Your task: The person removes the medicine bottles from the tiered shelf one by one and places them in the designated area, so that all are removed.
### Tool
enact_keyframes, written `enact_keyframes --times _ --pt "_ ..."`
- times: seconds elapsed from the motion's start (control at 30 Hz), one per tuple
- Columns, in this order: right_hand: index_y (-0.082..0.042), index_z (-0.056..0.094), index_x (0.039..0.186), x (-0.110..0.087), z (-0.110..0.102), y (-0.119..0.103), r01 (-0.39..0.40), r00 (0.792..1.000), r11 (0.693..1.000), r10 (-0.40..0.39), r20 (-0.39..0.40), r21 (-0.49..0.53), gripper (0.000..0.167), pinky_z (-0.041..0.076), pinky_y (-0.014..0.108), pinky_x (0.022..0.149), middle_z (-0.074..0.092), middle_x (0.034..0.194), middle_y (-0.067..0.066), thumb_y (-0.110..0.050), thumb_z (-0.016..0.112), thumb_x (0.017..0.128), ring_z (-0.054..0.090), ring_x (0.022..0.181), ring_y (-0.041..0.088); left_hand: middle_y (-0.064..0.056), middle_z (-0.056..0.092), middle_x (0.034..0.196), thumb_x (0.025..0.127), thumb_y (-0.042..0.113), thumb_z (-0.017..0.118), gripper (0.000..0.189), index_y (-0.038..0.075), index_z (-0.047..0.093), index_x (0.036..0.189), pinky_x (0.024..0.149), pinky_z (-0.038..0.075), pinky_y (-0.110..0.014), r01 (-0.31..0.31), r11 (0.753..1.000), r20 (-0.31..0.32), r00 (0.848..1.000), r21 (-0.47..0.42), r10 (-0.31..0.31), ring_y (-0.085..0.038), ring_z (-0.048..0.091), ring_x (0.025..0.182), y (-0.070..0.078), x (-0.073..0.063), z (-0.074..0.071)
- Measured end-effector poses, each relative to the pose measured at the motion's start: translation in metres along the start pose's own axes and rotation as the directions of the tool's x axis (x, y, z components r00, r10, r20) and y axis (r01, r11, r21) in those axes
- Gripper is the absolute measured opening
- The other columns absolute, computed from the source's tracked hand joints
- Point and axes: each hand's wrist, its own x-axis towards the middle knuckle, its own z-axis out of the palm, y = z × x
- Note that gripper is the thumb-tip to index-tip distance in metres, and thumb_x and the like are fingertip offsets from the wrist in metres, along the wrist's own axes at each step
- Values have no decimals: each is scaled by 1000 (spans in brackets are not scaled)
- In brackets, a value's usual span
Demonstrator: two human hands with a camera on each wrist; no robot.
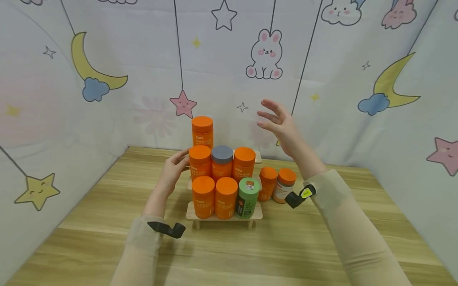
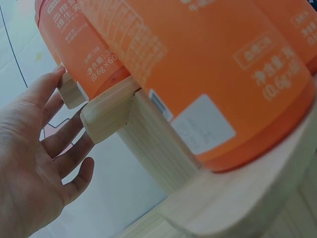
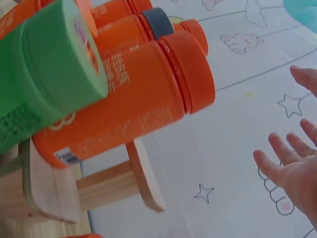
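Note:
A three-tier wooden rack holds several jars. One orange jar stands at the left of its top tier. The middle tier carries an orange jar, a grey-lidded orange jar and another orange jar. In front stand two orange jars and a green jar. My left hand is at the rack's left side; in the left wrist view its fingertips reach the top shelf's end, beside the jar's base. My right hand is raised in the air, fingers spread and empty, above the rack's right end.
Two orange-lidded jars stand on the wooden table right of the rack: an orange jar and a pale-labelled jar. A printed cloth hangs behind and at both sides.

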Motion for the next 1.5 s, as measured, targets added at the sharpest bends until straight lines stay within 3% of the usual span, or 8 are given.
enact_keyframes --times 0.4,0.63,0.87,1.0,1.23,1.5 --pt "-7 33 150 16 35 -19 2 998 1000 -2 56 -3 68 36 45 113 35 155 7 -4 63 89 43 138 26 21 63 105 102 22 53 48 0 46 144 86 48 -20 12 1000 0 1000 14 -12 4 60 95 2 0 1" --pt "-12 33 150 26 61 -23 -41 994 999 41 97 -2 70 37 43 113 34 155 3 -7 66 89 43 138 22 16 64 109 101 21 53 47 0 47 143 85 49 -19 13 1000 -7 1000 12 -13 4 61 95 0 -1 0" --pt "-17 35 150 32 79 -19 -79 989 994 87 122 -69 70 38 43 112 38 154 0 -15 70 89 45 137 18 7 64 119 101 22 54 47 0 48 143 86 49 -19 9 1000 -5 1000 20 -9 4 60 97 1 -1 1" --pt "-18 37 149 36 87 -15 -117 983 988 130 129 -104 69 38 43 112 39 153 -1 -19 71 89 44 138 18 10 65 116 102 22 53 48 0 47 143 86 49 -19 8 1000 -2 1000 13 -8 4 60 97 1 -1 2" --pt "-18 38 149 42 98 -9 -184 968 970 207 140 -162 70 40 43 111 40 153 1 -22 72 88 43 138 20 3 67 121 93 42 65 62 2 53 139 83 48 -20 -86 996 18 996 -31 86 2 61 95 -1 -4 2" --pt "-15 37 150 47 107 -5 -208 951 959 244 188 -191 73 41 43 109 42 152 5 -22 73 87 44 137 24 16 65 110 101 22 54 49 -2 47 143 84 49 -19 -1 1000 -17 1000 2 1 4 61 95 2 -2 3"
